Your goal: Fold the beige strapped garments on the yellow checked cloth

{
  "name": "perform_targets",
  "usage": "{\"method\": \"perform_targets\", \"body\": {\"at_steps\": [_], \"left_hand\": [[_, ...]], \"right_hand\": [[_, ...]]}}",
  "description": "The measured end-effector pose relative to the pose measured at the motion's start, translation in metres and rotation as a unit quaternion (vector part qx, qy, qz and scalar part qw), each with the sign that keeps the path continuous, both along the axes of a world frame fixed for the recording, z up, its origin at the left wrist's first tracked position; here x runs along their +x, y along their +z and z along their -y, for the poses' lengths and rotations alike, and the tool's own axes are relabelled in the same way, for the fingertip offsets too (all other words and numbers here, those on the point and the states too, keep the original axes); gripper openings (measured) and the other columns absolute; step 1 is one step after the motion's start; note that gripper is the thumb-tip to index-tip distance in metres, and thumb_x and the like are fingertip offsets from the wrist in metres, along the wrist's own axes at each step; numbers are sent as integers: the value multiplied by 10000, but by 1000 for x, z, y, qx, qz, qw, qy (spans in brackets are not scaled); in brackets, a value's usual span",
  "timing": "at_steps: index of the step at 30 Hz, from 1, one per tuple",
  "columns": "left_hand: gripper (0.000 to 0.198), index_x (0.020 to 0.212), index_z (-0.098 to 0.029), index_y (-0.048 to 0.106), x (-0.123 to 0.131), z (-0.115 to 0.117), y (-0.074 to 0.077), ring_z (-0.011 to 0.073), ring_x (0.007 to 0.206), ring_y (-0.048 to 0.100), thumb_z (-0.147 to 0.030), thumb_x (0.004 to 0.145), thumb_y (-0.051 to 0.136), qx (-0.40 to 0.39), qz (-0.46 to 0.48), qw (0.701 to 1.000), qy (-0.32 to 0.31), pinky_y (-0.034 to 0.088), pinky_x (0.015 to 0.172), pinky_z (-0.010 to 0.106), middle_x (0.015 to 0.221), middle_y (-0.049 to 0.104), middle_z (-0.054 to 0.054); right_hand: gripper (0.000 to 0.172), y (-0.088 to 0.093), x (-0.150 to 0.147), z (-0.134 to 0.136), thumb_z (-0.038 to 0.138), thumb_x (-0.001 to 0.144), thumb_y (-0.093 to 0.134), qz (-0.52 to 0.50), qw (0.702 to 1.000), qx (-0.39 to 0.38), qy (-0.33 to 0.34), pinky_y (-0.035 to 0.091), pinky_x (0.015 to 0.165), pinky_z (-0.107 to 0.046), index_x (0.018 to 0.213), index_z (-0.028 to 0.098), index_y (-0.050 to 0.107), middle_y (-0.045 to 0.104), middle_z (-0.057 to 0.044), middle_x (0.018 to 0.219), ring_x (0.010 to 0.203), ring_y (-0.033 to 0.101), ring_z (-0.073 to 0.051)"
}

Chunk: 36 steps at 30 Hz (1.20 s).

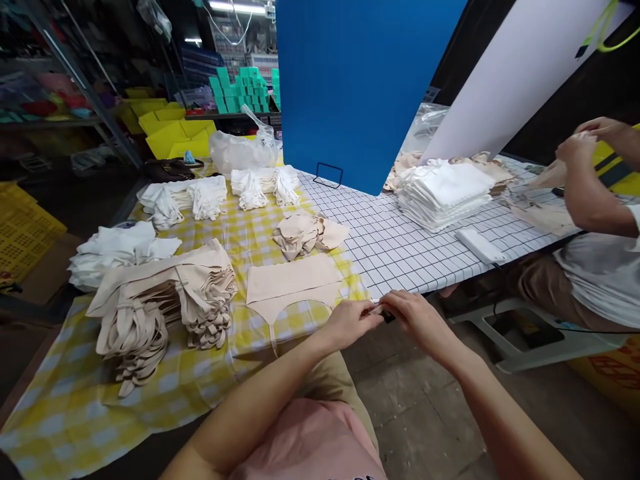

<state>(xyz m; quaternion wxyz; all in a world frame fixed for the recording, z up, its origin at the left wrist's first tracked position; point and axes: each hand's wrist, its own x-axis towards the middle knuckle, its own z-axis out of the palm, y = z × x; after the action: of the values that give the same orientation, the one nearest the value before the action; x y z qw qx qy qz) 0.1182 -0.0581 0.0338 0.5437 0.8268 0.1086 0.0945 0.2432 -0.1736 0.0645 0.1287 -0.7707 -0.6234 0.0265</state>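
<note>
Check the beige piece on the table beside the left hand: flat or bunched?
Flat: the beige piece shows smooth surface and clear outline on the yellow checked cloth. Its crosswise line: fold or seam, cannot tell.

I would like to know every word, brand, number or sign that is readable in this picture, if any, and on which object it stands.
No text can be read with certainty.
Pink shirt: dark print, cut off by the bottom edge, unreadable.
Yellow item at lower right: red marks, perhaps lettering, too unclear to read.
</note>
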Motion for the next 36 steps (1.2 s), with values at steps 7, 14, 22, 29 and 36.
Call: {"method": "perform_targets", "body": {"at_steps": [7, 14, 22, 29, 36], "left_hand": [[348, 494, -166, 521, -2, -2, -12, 100, 481, 483, -317, 794, 428, -121, -49, 987, 89, 394, 566, 199, 425, 547, -19], [368, 558, -149, 554, -5, -12, -23, 105, 493, 500, -355, 826, 408, -142, -71, 984, 82, 404, 561, 211, 464, 553, -10], [191, 978, -146, 602, -16, -88, -57, 209, 1002, 488, -162, 805, 523, 333, -111, 921, 172, 406, 856, 324, 1034, 570, 79], [173, 881, -143, 615, -12, -110, -71, 211, 934, 503, -135, 860, 444, 442, -129, 882, 102, 437, 760, 320, 927, 577, 87], [130, 828, -181, 678, -6, -117, -80, 179, 910, 490, -169, 814, 549, 279, -88, 935, 201, 424, 807, 295, 873, 589, 43]], "right_hand": [[304, -43, -5, -16, 139, 832, 439, 20, 996, 81, 13, 426, 725, -327, 1074, 223, 601, 533, -72, 859, 809, 490, -209], [270, -74, -14, -31, 210, 889, 371, 1, 992, 127, 6, 402, 665, -294, 916, 189, 638, 558, -75, 745, 744, 494, -203], [244, -78, -16, -69, 386, 849, 400, -352, 913, 152, -138, 388, 527, -247, 784, 196, 539, 540, -2, 602, 523, 468, -130], [313, -85, -16, -104, 524, 774, 460, -506, 840, 124, -150, 374, 450, -249, 711, 217, 463, 522, 19, 556, 445, 449, -118], [203, -97, -10, -130, 399, 755, 462, -467, 879, 30, -97, 377, 470, -250, 758, 201, 505, 566, 16, 564, 476, 489, -135]]}}
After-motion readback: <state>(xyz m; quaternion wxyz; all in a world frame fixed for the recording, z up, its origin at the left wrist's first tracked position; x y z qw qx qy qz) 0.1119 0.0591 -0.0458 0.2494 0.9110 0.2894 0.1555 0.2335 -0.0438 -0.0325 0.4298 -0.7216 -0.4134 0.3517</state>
